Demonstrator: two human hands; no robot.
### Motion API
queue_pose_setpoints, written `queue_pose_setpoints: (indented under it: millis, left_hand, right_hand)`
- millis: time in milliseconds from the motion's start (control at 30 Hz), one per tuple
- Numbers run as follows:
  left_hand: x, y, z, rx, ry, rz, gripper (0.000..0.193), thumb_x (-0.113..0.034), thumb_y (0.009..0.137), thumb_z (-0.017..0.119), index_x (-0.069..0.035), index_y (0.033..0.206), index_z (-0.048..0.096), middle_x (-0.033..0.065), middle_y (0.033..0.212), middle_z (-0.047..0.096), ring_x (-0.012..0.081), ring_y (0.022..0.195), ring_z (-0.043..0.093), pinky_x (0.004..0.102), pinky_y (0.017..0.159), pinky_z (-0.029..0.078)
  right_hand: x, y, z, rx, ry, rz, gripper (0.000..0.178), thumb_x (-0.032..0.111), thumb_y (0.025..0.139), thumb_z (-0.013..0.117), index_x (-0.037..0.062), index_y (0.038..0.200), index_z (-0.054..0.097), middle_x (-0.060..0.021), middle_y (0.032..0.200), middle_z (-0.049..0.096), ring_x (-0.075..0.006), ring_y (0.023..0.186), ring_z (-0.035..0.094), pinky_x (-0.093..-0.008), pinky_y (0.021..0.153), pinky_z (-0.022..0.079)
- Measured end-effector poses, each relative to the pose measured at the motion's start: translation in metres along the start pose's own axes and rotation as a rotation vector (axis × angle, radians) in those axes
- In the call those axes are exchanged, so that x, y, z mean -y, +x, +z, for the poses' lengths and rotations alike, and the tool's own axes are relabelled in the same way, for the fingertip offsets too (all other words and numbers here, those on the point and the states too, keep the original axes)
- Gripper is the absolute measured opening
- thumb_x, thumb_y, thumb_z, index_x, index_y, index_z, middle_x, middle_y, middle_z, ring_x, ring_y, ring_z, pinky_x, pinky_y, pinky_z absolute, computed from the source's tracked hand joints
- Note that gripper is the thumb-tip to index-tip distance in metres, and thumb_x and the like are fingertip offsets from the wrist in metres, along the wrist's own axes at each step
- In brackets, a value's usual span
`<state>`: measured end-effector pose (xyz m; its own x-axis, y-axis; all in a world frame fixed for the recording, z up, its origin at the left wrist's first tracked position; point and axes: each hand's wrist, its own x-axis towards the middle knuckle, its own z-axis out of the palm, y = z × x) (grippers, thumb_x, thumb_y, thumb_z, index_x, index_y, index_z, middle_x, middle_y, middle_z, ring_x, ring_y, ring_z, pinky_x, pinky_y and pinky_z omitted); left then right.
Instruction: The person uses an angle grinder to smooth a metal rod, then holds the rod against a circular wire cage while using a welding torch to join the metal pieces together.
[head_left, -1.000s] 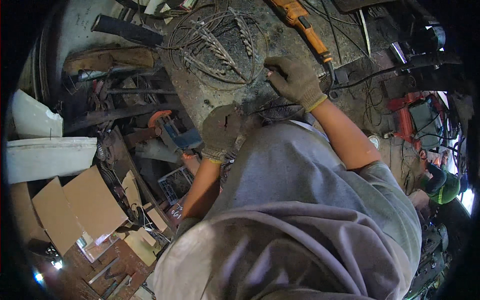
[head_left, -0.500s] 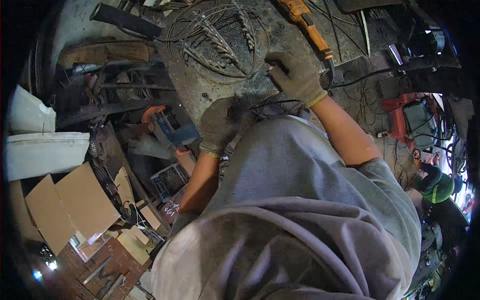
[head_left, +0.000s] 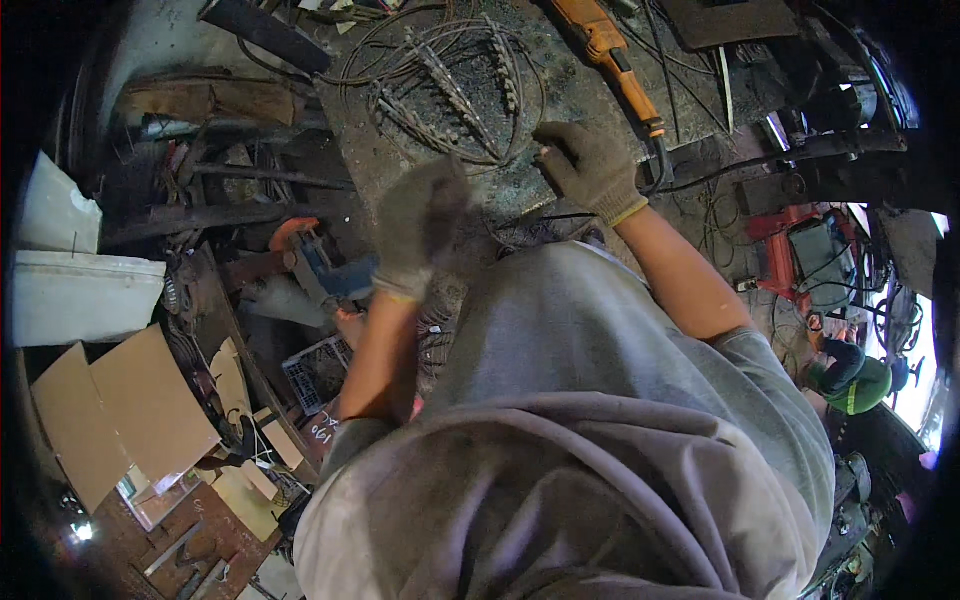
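Note:
My left hand (head_left: 422, 225), in a knit work glove, is raised at the near left edge of the metal worktable (head_left: 375, 150). Motion blurs its fingers, and whether it holds anything cannot be made out. By the table's near edge is my gloved right hand (head_left: 596, 172), its thumb apart from its bent fingers and nothing visible between them. Just beyond both hands lies a loose coil of thin cable (head_left: 345, 85). Within its loops are several knobbly, dark metal rods (head_left: 455, 92). An orange corded power tool (head_left: 615, 62) rests beyond my right hand.
A dark cylinder (head_left: 262, 35) juts over the table's far left. Flattened cardboard (head_left: 130, 410), white panels (head_left: 90, 290) and a blue-and-orange tool (head_left: 330, 262) crowd the left. At right are a red-framed machine (head_left: 800, 260), loose cables and a person in a green helmet (head_left: 865, 385).
My left hand has lifted away from my lap, moving left and slightly farther out toward the table. The right hand keeps nearly the same place and pose. The view has shifted slightly.

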<state>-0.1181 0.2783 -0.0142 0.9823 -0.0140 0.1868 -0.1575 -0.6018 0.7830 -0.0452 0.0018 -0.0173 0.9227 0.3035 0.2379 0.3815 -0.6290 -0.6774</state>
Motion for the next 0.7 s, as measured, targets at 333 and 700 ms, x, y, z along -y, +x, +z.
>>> queue_pose_setpoints:
  millis: [333, 700]
  left_hand:
    - [-0.01, 0.161, -0.073, 0.046, 0.74, 0.048, 0.074, -0.051, 0.088, 0.07, -0.009, 0.147, 0.054, 0.0228, 0.148, 0.055, 0.0409, 0.137, 0.052, 0.0476, 0.115, 0.04]
    - [-0.013, 0.19, -0.068, 0.179, 0.689, -0.037, 0.065, -0.05, 0.089, 0.066, -0.013, 0.142, 0.059, 0.0207, 0.141, 0.061, 0.0401, 0.13, 0.058, 0.05, 0.109, 0.045]
  right_hand:
    - [0.038, 0.034, -0.02, 0.175, 0.152, 0.282, 0.05, 0.049, 0.097, 0.057, 0.0068, 0.118, 0.074, -0.0256, 0.114, 0.072, -0.044, 0.112, 0.067, -0.0499, 0.1, 0.05]
    - [0.016, 0.054, 0.018, 0.256, 0.223, 0.416, 0.053, 0.046, 0.095, 0.06, 0.0017, 0.122, 0.07, -0.0287, 0.122, 0.068, -0.0461, 0.116, 0.064, -0.0503, 0.101, 0.048]
